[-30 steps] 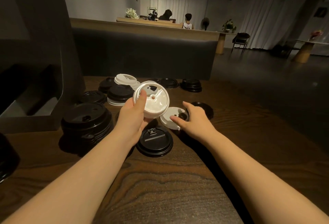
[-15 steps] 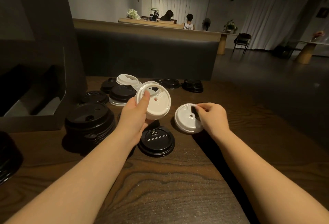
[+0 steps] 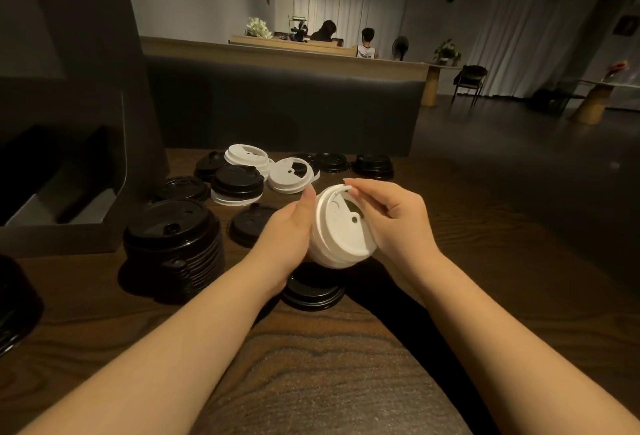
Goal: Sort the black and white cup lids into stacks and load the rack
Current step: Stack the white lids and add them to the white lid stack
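White lids [image 3: 341, 227] sit stacked between my two hands, lifted above the table [image 3: 311, 382] and tilted so the top face looks toward me. My left hand [image 3: 289, 234] is curled round the left side of the small stack, thumb up along its rim. My right hand [image 3: 394, 216] pinches the upper lid at its far rim with bent fingertips [image 3: 349, 190], the palm cupping its right edge. How many white lids are in the stack I cannot tell.

Directly below my grip a black lid [image 3: 313, 294] lies flat on the wood. Left of my left hand stands a tall stack of black lids [image 3: 173, 244], and just beyond my left knuckles a single black lid [image 3: 249, 223] lies on the table. Farther out from my grip, another white lid [image 3: 291, 175] rests beside a black lid on a white one [image 3: 237, 183], with a short white stack [image 3: 246, 156] behind them. More black lids [image 3: 372, 164] lie at the far edge. The dark rack [image 3: 69, 171] stands well to the left of my left arm.
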Demonstrator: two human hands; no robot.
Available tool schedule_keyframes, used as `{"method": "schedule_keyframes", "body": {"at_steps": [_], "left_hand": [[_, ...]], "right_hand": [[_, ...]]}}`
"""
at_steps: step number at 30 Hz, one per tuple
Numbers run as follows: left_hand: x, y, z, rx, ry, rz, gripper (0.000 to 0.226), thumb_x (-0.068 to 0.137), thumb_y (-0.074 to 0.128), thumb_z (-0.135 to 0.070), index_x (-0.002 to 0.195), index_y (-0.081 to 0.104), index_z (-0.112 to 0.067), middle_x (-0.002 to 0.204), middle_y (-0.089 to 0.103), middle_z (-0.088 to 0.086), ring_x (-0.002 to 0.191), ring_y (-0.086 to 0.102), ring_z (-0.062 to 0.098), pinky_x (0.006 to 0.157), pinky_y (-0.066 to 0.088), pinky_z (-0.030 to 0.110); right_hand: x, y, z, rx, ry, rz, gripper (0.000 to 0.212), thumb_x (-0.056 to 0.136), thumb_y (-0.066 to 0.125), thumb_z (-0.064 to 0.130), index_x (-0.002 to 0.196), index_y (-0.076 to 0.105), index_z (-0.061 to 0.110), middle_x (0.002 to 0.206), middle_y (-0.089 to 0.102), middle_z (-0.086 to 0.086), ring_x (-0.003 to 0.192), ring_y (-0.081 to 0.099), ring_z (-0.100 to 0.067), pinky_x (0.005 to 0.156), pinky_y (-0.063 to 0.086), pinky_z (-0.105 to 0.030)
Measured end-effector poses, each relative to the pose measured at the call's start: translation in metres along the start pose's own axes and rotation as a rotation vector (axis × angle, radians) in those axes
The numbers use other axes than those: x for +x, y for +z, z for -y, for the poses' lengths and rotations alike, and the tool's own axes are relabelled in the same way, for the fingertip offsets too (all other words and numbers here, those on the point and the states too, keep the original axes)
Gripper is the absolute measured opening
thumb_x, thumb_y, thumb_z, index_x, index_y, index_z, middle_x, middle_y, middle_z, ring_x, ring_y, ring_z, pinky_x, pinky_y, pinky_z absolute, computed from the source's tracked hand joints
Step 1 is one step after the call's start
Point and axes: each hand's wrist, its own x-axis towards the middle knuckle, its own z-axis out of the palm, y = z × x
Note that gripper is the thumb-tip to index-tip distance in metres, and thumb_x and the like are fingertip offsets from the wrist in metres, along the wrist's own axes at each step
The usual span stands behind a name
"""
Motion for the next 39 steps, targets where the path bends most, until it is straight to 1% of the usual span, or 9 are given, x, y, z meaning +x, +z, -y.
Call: {"method": "schedule_keyframes", "body": {"at_steps": [2, 6, 10, 15, 19, 26, 32, 35, 39], "left_hand": [[0.001, 0.001, 0.001, -0.009, -0.04, -0.015, 0.058, 0.097, 0.023, -0.059, 0.121, 0.062, -0.024, 0.113, 0.064, -0.003, 0.11, 0.056, 0.014, 0.098, 0.041, 0.031], [0.003, 0.001, 0.002, -0.012, -0.109, -0.015, 0.074, 0.09, 0.02, -0.069, 0.126, 0.061, -0.02, 0.123, 0.063, 0.005, 0.119, 0.054, 0.021, 0.109, 0.037, 0.039], [-0.002, 0.0, 0.002, -0.033, -0.008, 0.052, 0.06, 0.072, 0.047, -0.069, 0.108, 0.064, -0.023, 0.109, 0.067, 0.001, 0.105, 0.061, 0.015, 0.099, 0.044, 0.035], [-0.002, -0.001, 0.006, -0.024, 0.066, 0.047, 0.019, 0.086, 0.065, -0.037, 0.102, 0.062, -0.026, 0.104, 0.07, 0.001, 0.099, 0.066, 0.016, 0.094, 0.051, 0.039], [0.005, -0.006, 0.003, -0.228, 0.057, -0.07, 0.017, 0.091, 0.058, -0.036, 0.103, 0.061, -0.023, 0.106, 0.07, 0.004, 0.102, 0.066, 0.021, 0.092, 0.053, 0.04], [0.011, -0.008, 0.006, -0.182, 0.091, -0.091, 0.037, 0.095, 0.052, -0.042, 0.126, 0.056, -0.023, 0.119, 0.065, 0.0, 0.11, 0.062, 0.018, 0.097, 0.051, 0.043], [0.012, -0.005, 0.011, -0.121, 0.07, -0.128, 0.036, 0.102, 0.038, -0.031, 0.133, 0.051, -0.016, 0.122, 0.061, 0.005, 0.112, 0.058, 0.019, 0.1, 0.046, 0.041], [0.009, -0.006, 0.009, -0.189, 0.056, -0.187, 0.031, 0.1, 0.043, -0.03, 0.126, 0.052, -0.016, 0.109, 0.063, 0.004, 0.1, 0.06, 0.018, 0.086, 0.051, 0.035], [0.008, 0.0, 0.007, -0.086, 0.046, -0.215, 0.031, 0.1, 0.042, -0.037, 0.12, 0.056, -0.017, 0.106, 0.065, 0.003, 0.09, 0.06, 0.011, 0.065, 0.043, 0.021]], "right_hand": [[-0.001, 0.001, -0.002, -0.047, -0.063, 0.02, 0.026, 0.092, 0.061, 0.011, 0.116, 0.069, 0.018, 0.113, 0.069, 0.002, 0.107, 0.06, -0.01, 0.095, 0.051, -0.033], [-0.005, 0.008, -0.006, -0.214, -0.298, 0.001, 0.026, 0.091, 0.059, 0.016, 0.114, 0.07, 0.012, 0.108, 0.07, -0.003, 0.103, 0.058, -0.002, 0.09, 0.043, -0.006], [-0.002, 0.006, -0.007, -0.174, -0.353, 0.003, 0.027, 0.091, 0.056, 0.02, 0.111, 0.071, 0.011, 0.107, 0.071, -0.003, 0.103, 0.06, -0.006, 0.09, 0.047, -0.014], [0.002, 0.003, 0.003, 0.19, 0.146, 0.135, 0.033, 0.092, 0.06, 0.023, 0.125, 0.061, 0.026, 0.115, 0.064, 0.013, 0.102, 0.061, 0.0, 0.084, 0.052, -0.019], [0.007, -0.001, 0.004, 0.606, 0.507, 0.328, 0.029, 0.097, 0.051, 0.034, 0.119, 0.061, 0.018, 0.106, 0.07, -0.004, 0.091, 0.07, -0.015, 0.063, 0.054, -0.023], [0.006, 0.001, 0.004, 0.577, 0.387, 0.291, 0.023, 0.095, 0.055, 0.028, 0.11, 0.068, 0.016, 0.097, 0.074, -0.004, 0.087, 0.071, -0.02, 0.071, 0.059, -0.028], [0.002, 0.005, 0.004, 0.555, 0.386, 0.298, 0.022, 0.096, 0.052, 0.026, 0.106, 0.067, 0.012, 0.08, 0.071, 0.004, 0.07, 0.064, -0.007, 0.06, 0.05, -0.017], [0.003, 0.008, 0.001, 0.639, 0.434, 0.317, 0.03, 0.094, 0.055, 0.023, 0.119, 0.059, 0.007, 0.094, 0.07, -0.001, 0.083, 0.068, -0.012, 0.068, 0.053, -0.02], [0.001, 0.013, 0.004, 0.92, 0.605, 0.335, 0.033, 0.086, 0.056, 0.028, 0.114, 0.06, 0.009, 0.103, 0.067, -0.005, 0.093, 0.067, -0.016, 0.079, 0.056, -0.027]]}}
